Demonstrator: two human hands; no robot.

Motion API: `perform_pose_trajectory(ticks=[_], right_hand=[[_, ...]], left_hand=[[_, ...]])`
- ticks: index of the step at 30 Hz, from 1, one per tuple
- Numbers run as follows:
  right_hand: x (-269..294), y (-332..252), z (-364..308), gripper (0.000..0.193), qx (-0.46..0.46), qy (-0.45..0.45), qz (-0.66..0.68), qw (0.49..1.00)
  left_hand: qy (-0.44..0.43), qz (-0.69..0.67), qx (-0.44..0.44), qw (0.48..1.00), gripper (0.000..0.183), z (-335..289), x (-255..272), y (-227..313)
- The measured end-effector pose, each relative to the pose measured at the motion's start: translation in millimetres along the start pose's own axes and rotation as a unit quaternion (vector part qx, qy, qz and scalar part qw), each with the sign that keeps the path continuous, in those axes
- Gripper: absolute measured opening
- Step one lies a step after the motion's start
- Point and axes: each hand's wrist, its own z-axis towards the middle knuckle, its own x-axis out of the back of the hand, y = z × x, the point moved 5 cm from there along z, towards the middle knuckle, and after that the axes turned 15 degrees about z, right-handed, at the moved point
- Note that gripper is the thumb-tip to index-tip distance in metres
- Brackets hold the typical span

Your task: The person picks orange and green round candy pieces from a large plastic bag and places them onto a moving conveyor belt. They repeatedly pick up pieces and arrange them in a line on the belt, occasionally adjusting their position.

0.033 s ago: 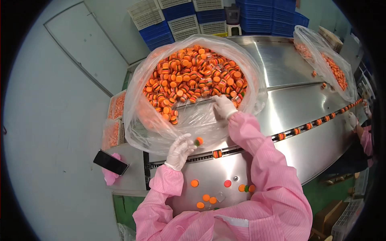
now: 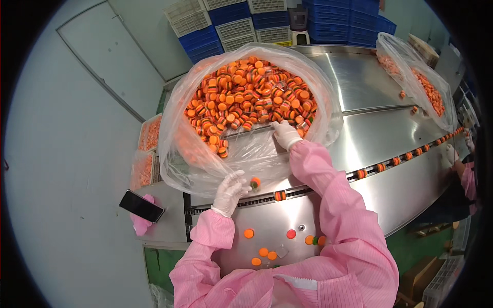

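My left hand [image 2: 231,191], white-gloved, is near the conveyor with its fingers loosely bent and apart. Just right of its fingertips is a blurred burger-shaped candy [image 2: 255,183], orange and green; whether they touch it is unclear. Straight ahead, a big clear plastic bag [image 2: 328,110] lies open around a heap of layered orange burger-shaped candies [image 2: 246,95]. My right hand [image 2: 286,136], also gloved, reaches inside the bag's near side, fingers closed at the right end of a straight dark edge [image 2: 246,133] along the heap. What they grip is hidden.
A narrow conveyor [image 2: 246,204] carries spaced candies [image 2: 362,174] rightward. Loose discs [image 2: 264,252] lie on the steel table before me. A phone [image 2: 141,205] rests at left. Another bag [image 2: 426,82] and a co-worker's hand [image 2: 452,154] are at right; crates [image 2: 233,36] stand behind.
The candy by my left fingertips has shifted slightly down and turned. Candies on the conveyor have crept a little right. Both hands stay nearly in place.
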Motion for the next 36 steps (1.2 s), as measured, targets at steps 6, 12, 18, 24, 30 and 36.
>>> perform_pose_trajectory(ticks=[6, 12, 18, 24, 30, 36], right_hand=[[-35.7, 13.3, 18.2, 0.028, -0.038, -0.058, -0.054, 0.996], [-19.7, 8.8, -15.2, 0.026, 0.104, 0.007, 0.125, 0.987], [-31.0, -43.1, -114.8, 0.022, 0.105, -0.059, 0.307, 0.944], [-34.7, -46.9, -135.9, 0.02, 0.023, 0.006, 0.356, 0.934], [-40.3, -58.0, -147.7, 0.015, 0.096, 0.038, 0.356, 0.929], [-33.5, -82.8, -188.8, 0.024, 0.284, 0.086, 0.236, 0.925]], left_hand=[[0.092, 0.433, -0.119, 0.889, 0.046, 7.3, 30.6, -10.6], [0.017, 0.661, -0.234, 0.713, 0.054, 7.3, -21.1, 0.2], [-0.026, 0.765, -0.141, 0.628, 0.057, 23.6, -32.6, -4.8], [0.028, 0.712, -0.235, 0.662, 0.054, 28.6, -18.1, -13.8], [0.007, 0.655, -0.193, 0.73, 0.047, 9.1, -40.7, -4.5], [-0.025, 0.469, -0.121, 0.875, 0.041, 1.0, -30.2, -18.7]])
